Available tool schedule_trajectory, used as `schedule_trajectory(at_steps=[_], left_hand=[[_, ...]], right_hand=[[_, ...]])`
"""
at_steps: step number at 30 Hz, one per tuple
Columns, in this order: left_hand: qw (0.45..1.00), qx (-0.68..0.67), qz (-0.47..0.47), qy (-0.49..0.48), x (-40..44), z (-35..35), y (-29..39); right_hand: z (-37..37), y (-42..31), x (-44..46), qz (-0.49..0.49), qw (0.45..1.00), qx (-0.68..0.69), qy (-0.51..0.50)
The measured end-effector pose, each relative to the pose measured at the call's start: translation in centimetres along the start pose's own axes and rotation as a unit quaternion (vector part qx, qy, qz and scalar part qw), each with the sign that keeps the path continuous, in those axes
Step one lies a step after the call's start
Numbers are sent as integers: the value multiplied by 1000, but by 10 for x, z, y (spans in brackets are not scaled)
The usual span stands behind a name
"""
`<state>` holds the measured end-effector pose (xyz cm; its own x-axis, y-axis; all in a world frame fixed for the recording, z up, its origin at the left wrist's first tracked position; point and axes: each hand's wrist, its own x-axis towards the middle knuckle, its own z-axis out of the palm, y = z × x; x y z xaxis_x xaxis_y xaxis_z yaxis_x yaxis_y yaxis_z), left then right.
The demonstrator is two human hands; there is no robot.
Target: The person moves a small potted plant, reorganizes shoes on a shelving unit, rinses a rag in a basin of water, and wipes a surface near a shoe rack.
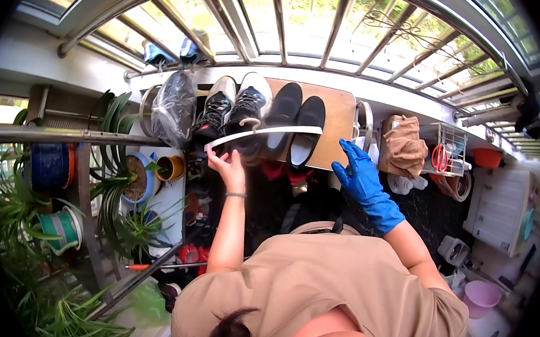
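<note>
My bare left hand [227,170], with a bracelet on the wrist, has its fingertips at the left end of a white clothes hanger [288,130]. The hanger's pale hook rises near its middle. It crosses in front of black-and-white sneakers [252,98] and a pair of black slip-on shoes [311,116], which stand on a wooden board [339,114]. A blue rubber glove covers my right hand [362,180]. Its fingers are stretched out near the board's right front corner, apart from the hanger, and nothing is in them.
A dark item in a clear plastic bag [174,107] sits left of the sneakers. Potted plants [137,175] and a metal rail [65,135] fill the left side. On the right are a brown cloth [406,147], a wire rack [450,143] and a pink basin [481,297]. Window bars [280,22] run along the back.
</note>
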<state>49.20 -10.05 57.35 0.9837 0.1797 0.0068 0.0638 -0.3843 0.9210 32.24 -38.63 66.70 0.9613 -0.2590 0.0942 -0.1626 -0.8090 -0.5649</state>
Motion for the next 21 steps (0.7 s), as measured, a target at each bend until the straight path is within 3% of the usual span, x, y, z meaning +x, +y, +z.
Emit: schedule_trajectory(at_steps=[1, 2, 5, 7, 11, 15, 19, 21], left_hand=[[999, 38, 19, 16, -2, -2, -5], [999, 44, 19, 11, -5, -4, -9], [999, -4, -20, 49, -14, 0, -22], [941, -220, -250, 60, -21, 1, -33], [844, -282, -451, 67, -40, 12, -55], [823, -264, -503, 23, -64, 26, -83], [795, -327, -511, 5, -55, 40, -92], [803, -333, -494, -27, -46, 51, -101]], right_hand=[[-13, -2, -9, 13, 1000, 0, 6], [-27, -8, -19, 78, 991, 107, -2], [-41, 10, -46, 92, 990, 103, 21], [-34, 38, -72, 92, 993, 54, 54], [-29, 75, -97, 85, 993, 39, 76], [-49, 95, -106, 134, 986, 96, 38], [-43, 120, -122, 137, 987, 74, 41], [-45, 113, -119, 142, 986, 90, -8]])
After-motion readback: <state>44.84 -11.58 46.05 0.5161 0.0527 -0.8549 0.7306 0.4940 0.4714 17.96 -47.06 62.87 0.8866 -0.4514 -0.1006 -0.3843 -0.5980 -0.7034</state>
